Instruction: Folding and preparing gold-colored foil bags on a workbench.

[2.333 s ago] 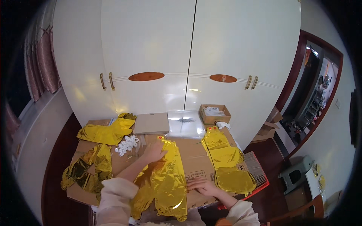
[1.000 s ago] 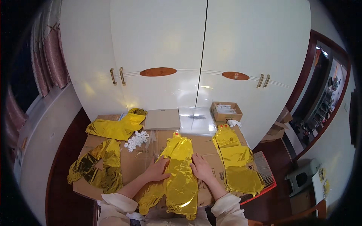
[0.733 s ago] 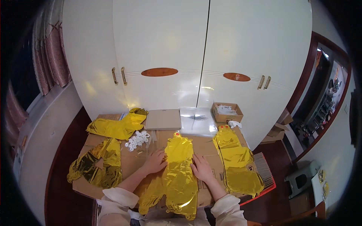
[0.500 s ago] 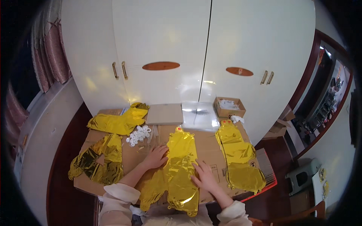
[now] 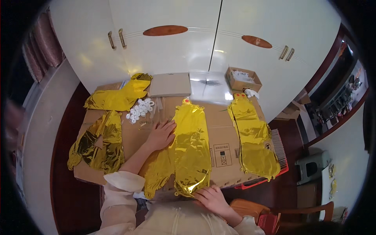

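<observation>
A flat gold foil balloon (image 5: 192, 141) lies lengthwise in front of me, with a small red spot on its far tab. Along its left edge, my left hand (image 5: 160, 135) rests with fingers stretched out, holding nothing. At the near end, my right hand (image 5: 212, 199) has its fingers bent together on the foil's lower rim, where the sheet creases and shines. Another crumpled gold foil piece (image 5: 158, 172) spreads out beneath my left wrist, partly covered by the middle balloon.
Further gold foil balloons lie at the right (image 5: 254, 137), left (image 5: 103, 143) and far left (image 5: 117, 94) of the cardboard surface (image 5: 223, 133). White rings (image 5: 139, 111), a grey-brown board (image 5: 169, 85), clear plastic sheets (image 5: 210, 87) and a small carton (image 5: 243, 79) sit toward the cabinet.
My right hand has slid from the balloon's right side down to its near end. The left hand stays by the left edge. The view has tilted downward.
</observation>
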A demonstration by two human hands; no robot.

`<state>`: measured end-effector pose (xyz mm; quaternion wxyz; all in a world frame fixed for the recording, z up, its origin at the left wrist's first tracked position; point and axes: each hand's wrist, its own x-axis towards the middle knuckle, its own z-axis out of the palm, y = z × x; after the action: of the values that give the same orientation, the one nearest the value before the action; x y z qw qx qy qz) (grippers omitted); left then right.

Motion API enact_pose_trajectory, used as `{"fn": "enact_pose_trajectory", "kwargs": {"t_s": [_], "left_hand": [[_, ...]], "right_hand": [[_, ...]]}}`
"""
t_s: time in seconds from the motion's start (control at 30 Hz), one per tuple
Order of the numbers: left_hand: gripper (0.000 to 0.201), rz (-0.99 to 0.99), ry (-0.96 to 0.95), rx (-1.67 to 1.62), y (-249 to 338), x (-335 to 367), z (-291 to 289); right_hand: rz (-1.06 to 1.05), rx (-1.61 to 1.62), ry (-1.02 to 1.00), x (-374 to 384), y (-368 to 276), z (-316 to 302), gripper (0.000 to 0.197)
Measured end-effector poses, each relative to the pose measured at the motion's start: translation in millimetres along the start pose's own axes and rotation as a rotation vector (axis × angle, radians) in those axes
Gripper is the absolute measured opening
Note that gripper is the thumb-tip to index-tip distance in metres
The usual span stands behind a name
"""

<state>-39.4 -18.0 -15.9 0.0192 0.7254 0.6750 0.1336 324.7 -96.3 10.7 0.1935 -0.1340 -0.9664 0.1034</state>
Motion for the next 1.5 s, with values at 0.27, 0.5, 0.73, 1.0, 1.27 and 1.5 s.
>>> {"fn": "enact_pose_trajectory", "kwargs": {"t_s": [0.27, 0.5, 0.73, 1.0, 1.27, 1.5], "left_hand": [[0.049, -0.016, -0.014, 0.016, -0.2, 1.7, -0.8], [0.049, -0.019, -0.029, 0.004, 2.0, 2.5, -3.2], [0.05, -0.032, -0.065, 0.027, 1.9, 2.7, -4.1], [0.05, -0.022, -0.066, -0.006, 2.1, 5.5, -9.4], [0.053, -0.067, 0.02, -0.01, -4.5, 19.3, -5.5], [0.05, -0.067, 0.027, 0.065, -13.0, 25.6, 3.2]], "right_hand": [[-0.071, -0.141, -0.038, 17.6, -12.2, 5.6, 0.03], [-0.075, -0.133, -0.018, 13.7, -10.0, 4.2, 0.025], [-0.063, -0.161, -0.012, 2.4, -6.9, 0.8, 0.021], [-0.026, -0.156, 0.019, 0.9, -4.8, 0.2, 0.022], [-0.031, -0.154, 0.032, 2.0, -3.4, 1.3, 0.02], [-0.017, -0.173, 0.019, -3.3, -3.4, -0.1, 0.019]]}}
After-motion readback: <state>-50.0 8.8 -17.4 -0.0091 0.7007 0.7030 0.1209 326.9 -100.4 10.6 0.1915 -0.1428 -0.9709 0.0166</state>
